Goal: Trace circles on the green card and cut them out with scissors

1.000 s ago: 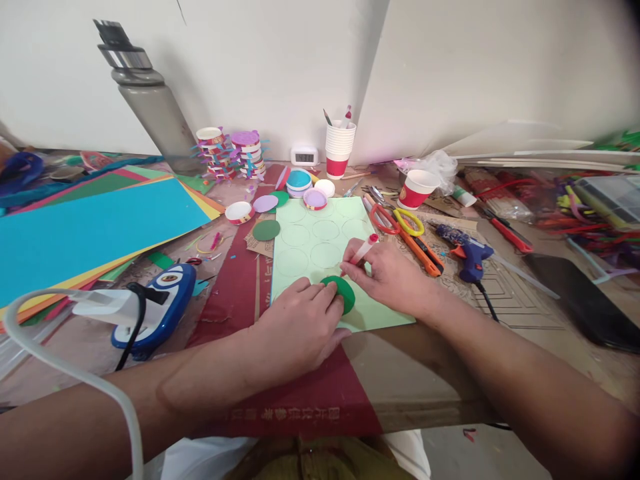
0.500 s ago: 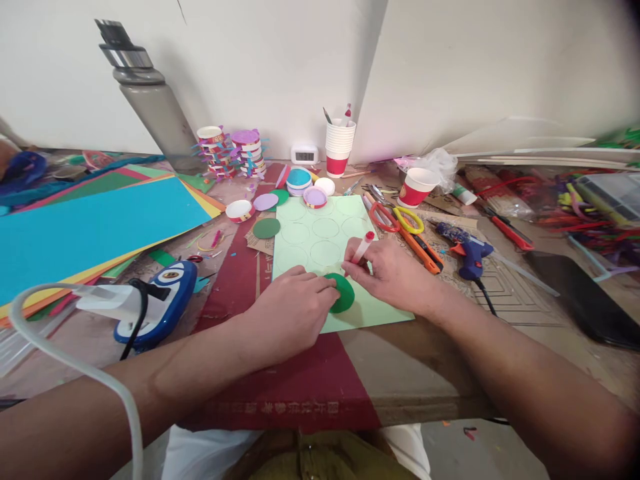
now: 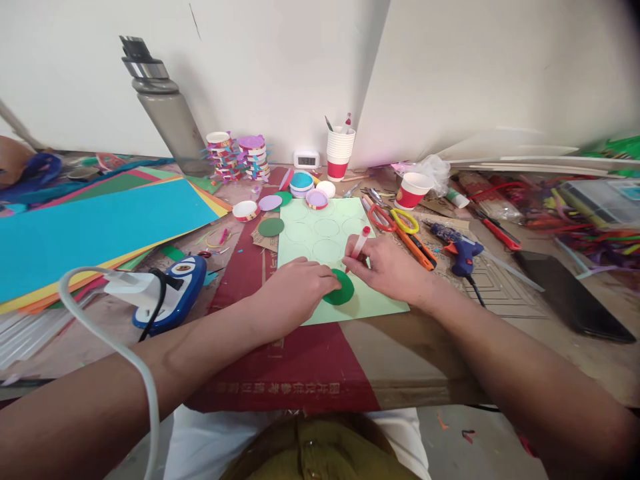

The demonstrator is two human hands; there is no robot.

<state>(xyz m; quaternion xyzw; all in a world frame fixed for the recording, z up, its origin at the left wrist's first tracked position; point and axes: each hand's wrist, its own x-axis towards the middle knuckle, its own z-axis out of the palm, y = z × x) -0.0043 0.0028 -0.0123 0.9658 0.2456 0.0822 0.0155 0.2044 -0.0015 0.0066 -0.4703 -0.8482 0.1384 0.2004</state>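
Probably light, thin and easily nudged, the green disc (image 3: 343,292) is best pinned flat near its middle; it lies on the pale green sheet (image 3: 377,301) beneath the fingertips of the left hand (image 3: 300,290), which press without wrapping around it. The right hand (image 3: 387,265) pinches a red-ended pen (image 3: 359,244) by the disc's far right edge. The left fingers cover the disc's left side, hindering access there. Rightward of the pen grip lie an orange cutter (image 3: 419,251) and, farther, a blue glue gun (image 3: 464,255).
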